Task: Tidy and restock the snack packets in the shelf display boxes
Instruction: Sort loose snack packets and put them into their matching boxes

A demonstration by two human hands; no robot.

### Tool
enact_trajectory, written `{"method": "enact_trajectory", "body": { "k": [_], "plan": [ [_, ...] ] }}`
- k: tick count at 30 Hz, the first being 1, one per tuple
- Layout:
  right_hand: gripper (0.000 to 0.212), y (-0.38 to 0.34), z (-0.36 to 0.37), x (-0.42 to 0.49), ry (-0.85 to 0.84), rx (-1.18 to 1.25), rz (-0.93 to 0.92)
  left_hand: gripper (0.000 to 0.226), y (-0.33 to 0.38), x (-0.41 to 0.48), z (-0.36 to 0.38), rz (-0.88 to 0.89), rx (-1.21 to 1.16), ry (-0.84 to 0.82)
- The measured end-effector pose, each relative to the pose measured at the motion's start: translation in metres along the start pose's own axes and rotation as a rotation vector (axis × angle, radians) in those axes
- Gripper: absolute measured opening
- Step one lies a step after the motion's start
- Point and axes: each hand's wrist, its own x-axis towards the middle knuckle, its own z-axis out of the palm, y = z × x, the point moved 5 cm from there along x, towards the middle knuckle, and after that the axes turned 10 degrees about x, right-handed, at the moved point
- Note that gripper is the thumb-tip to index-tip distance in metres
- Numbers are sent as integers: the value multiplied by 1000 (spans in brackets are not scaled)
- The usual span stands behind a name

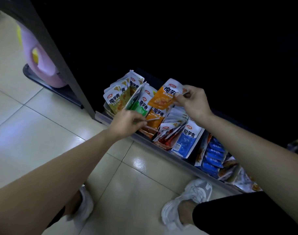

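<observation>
1. Pinching the upper right corner of an orange packet (163,97), the right hand (194,102) has thumb and fingertips closed on the wrapper and holds it raised over the display boxes, at 9 o'clock from the hand.
2. The left hand (126,122) has curled fingers clamped on the lower edge of a green packet (141,106), which stands at 1 o'clock from it.
3. Olive packets (117,99) fill the box at 11 o'clock from the left hand.
4. A second orange packet (157,116) stands just beside the green one, at its 4 o'clock.
5. A blue packet (187,139) leans at 6 o'clock from the right hand, with red packets (168,134) touching its left side.
6. The shelf edge (144,138) runs diagonally above the tiled floor (43,133).
7. White shoes (195,190) show at 6 o'clock in the view.
</observation>
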Motion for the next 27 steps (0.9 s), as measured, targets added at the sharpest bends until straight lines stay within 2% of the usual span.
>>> {"method": "enact_trajectory", "body": {
  "k": [3, 5, 8, 10, 12, 15, 16, 18, 20, 23, 27],
  "plan": [
    [12, 10, 6, 7, -47, -87, 10, 28, -1, -9, 5, 79, 23, -28],
    [14, 15, 13, 9, -145, -185, 17, 25, 0, -14, 11, 130, 113, -3],
    [17, 23, 28, 8, -340, -332, 39, 9, 2, -20, 12, 146, 155, 160],
    [17, 27, 37, 5, -457, -387, 67, 9, 2, -22, 10, 111, 174, 259],
    [21, 34, 44, 4, -547, -476, 62, 19, -1, -20, 9, 59, 191, 312],
    [28, 49, 42, 3, -636, -626, 103, 56, 0, -9, 13, 36, 142, 231],
    [32, 53, 40, 3, -658, -646, 137, 60, 4, -6, 15, 70, 112, 192],
    [45, 53, 37, 5, -661, -630, 196, 43, 10, -2, 17, 151, 84, 148],
    [56, 44, 31, 16, -528, -567, 209, 26, 9, 0, 18, 173, 82, 151],
    [54, 36, 21, 35, -323, -641, 111, 25, 4, -1, 20, 165, 75, 145],
    [67, 50, 25, 33, -351, -748, 248, 22, -1, -3, 22, 188, 72, 125]
  ]
}}
